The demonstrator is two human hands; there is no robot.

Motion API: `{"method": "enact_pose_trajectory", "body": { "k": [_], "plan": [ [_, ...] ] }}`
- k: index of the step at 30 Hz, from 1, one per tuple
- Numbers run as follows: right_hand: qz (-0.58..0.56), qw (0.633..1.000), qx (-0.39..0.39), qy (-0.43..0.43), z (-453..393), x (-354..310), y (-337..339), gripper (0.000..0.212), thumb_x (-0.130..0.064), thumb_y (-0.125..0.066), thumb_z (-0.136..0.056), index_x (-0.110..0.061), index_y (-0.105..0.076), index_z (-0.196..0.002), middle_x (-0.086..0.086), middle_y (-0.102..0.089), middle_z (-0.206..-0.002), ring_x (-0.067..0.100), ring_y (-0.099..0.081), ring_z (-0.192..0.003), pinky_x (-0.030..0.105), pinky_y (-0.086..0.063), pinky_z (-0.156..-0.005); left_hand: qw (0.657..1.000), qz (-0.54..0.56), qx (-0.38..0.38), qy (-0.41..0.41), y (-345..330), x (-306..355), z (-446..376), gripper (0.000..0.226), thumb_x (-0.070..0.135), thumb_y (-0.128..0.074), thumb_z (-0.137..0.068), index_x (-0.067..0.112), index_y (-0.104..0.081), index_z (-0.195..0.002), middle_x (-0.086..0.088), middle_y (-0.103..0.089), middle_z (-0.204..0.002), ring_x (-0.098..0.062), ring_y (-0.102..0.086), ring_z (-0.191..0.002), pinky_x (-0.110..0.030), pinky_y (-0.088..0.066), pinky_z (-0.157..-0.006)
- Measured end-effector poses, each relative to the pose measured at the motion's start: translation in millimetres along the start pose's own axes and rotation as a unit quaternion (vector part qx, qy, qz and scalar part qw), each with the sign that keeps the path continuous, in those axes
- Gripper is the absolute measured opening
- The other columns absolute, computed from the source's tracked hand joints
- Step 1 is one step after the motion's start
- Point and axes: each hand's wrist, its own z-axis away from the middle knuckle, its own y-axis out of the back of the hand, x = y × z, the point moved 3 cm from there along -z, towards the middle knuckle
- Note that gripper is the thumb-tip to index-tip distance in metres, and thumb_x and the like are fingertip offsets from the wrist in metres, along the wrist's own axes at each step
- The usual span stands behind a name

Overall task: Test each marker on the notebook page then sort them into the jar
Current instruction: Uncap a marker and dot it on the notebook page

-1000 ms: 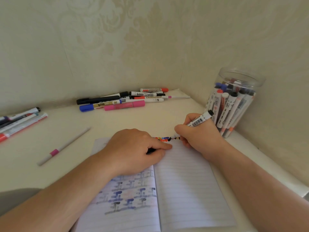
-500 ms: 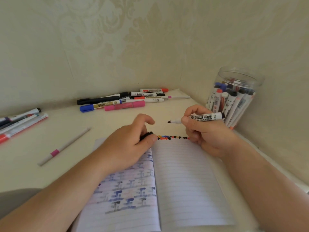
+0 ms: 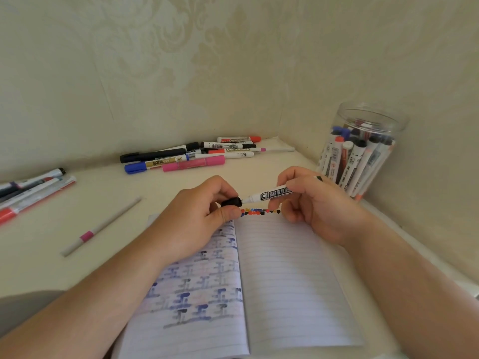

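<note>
While your left hand (image 3: 197, 216) pinches the black cap (image 3: 231, 202) onto the tip, your right hand (image 3: 308, 200) grips the white whiteboard marker (image 3: 270, 195) just above the notebook's (image 3: 290, 281) far edge.
Progress, as judged: a row of coloured test marks (image 3: 259, 211) sits at the top of the right page, and the clear jar (image 3: 363, 149) at far right already holds many markers. This marker looks tested; you have yet to seat its cap fully and place it in the jar. Outstanding: the far pile of markers (image 3: 191, 154), the left group (image 3: 31, 187), and one thin pen (image 3: 101, 226) near left.
</note>
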Motion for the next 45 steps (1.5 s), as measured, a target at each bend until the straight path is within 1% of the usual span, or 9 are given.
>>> {"method": "enact_pose_trajectory", "body": {
  "k": [5, 9, 16, 22, 24, 27, 33, 39, 45],
  "plan": [
    [0.08, 0.996, 0.006, 0.037, 2.8, 1.0, -3.7, 0.007, -0.012, -0.077, -0.09, -0.017, -0.08, -0.094, 0.022, -0.077, -0.088, 0.021, -0.047, -0.058, 0.028, -0.04, -0.054, 1.0, -0.022, 0.003, -0.012, 0.2, 0.2, 0.3, 0.013, 0.04, -0.069, -0.095, 0.04, -0.06, -0.104, 0.023, -0.072, -0.1, -0.002, -0.064, -0.086, -0.03, -0.052, -0.08],
    [0.153, 0.986, 0.026, 0.069, 4.6, 3.2, -7.7, 0.006, -0.018, -0.076, -0.092, -0.02, -0.08, -0.097, 0.01, -0.076, -0.074, 0.027, -0.039, -0.06, 0.032, -0.033, -0.055, 1.0, -0.028, -0.001, -0.01, -0.2, -1.4, 0.4, 0.008, 0.039, -0.064, -0.098, 0.038, -0.06, -0.105, 0.024, -0.072, -0.1, 0.007, -0.064, -0.093, -0.024, -0.052, -0.084],
    [0.252, 0.963, 0.056, 0.08, 5.8, -1.6, -12.4, 0.009, -0.02, -0.073, -0.097, -0.017, -0.076, -0.088, 0.002, -0.06, -0.056, 0.014, -0.05, -0.053, 0.028, -0.042, -0.051, 0.998, -0.053, -0.008, -0.021, 0.8, 0.7, 0.5, 0.009, 0.038, -0.066, -0.097, 0.04, -0.058, -0.101, 0.021, -0.071, -0.094, 0.004, -0.064, -0.086, -0.027, -0.051, -0.076],
    [0.35, 0.926, 0.097, 0.105, 12.3, -13.5, -24.1, 0.014, -0.034, -0.079, -0.092, -0.028, -0.067, -0.088, -0.016, -0.06, -0.068, 0.0, -0.05, -0.061, 0.018, -0.041, -0.057, 0.997, -0.075, 0.003, 0.009, 1.1, 9.2, -1.5, 0.044, 0.054, -0.085, -0.075, 0.041, -0.052, -0.101, 0.015, -0.065, -0.091, -0.002, -0.061, -0.079, -0.03, -0.048, -0.067],
    [0.34, 0.922, 0.132, 0.13, 20.1, -35.0, -21.1, 0.012, -0.034, -0.081, -0.09, -0.03, -0.069, -0.091, -0.01, -0.065, -0.071, 0.003, -0.051, -0.055, 0.023, -0.043, -0.054, 0.997, -0.077, -0.003, 0.033, 1.8, 11.5, -0.9, 0.058, 0.056, -0.089, -0.069, 0.043, -0.046, -0.105, 0.011, -0.061, -0.088, -0.004, -0.059, -0.074, -0.027, -0.041, -0.061],
    [0.255, 0.917, 0.224, 0.211, 40.8, -87.1, -3.4, 0.026, -0.023, -0.082, -0.09, -0.039, -0.063, -0.098, 0.008, -0.075, -0.087, 0.03, -0.067, -0.061, 0.046, -0.058, -0.057, 0.993, -0.1, -0.041, 0.037, 1.7, 11.4, -0.8, 0.067, 0.063, -0.087, -0.065, 0.042, -0.044, -0.113, 0.018, -0.058, -0.097, -0.003, -0.058, -0.08, -0.026, -0.044, -0.066],
    [0.27, 0.824, 0.399, 0.297, 69.5, -181.3, 64.2, 0.031, -0.016, -0.059, -0.102, -0.029, -0.036, -0.118, 0.011, -0.066, -0.103, 0.02, -0.077, -0.074, 0.05, -0.064, -0.081, 0.991, -0.122, -0.059, 0.015, 2.2, 15.3, 3.4, 0.062, 0.071, -0.081, -0.068, 0.041, -0.046, -0.109, 0.023, -0.057, -0.103, 0.0, -0.056, -0.086, -0.023, -0.046, -0.071],
    [0.51, 0.771, 0.332, 0.188, 50.2, -180.4, 77.4, 0.02, -0.021, -0.051, -0.107, -0.03, -0.043, -0.122, 0.005, -0.067, -0.093, 0.026, -0.069, -0.085, 0.044, -0.057, -0.074, 0.991, -0.124, -0.051, 0.002, 2.8, 15.7, 4.1, 0.062, 0.072, -0.08, -0.067, 0.04, -0.047, -0.109, 0.023, -0.057, -0.101, -0.001, -0.056, -0.086, -0.02, -0.043, -0.068],
    [0.592, 0.741, 0.283, 0.14, 28.8, -187.9, 71.1, 0.026, -0.015, -0.049, -0.107, -0.028, -0.048, -0.129, -0.003, -0.058, -0.086, 0.017, -0.06, -0.08, 0.03, -0.044, -0.062, 0.992, -0.116, -0.051, -0.009, 2.7, 14.9, 3.4, 0.064, 0.075, -0.078, -0.067, 0.041, -0.046, -0.111, 0.023, -0.057, -0.105, -0.001, -0.056, -0.084, -0.02, -0.043, -0.068]
  ]
}}
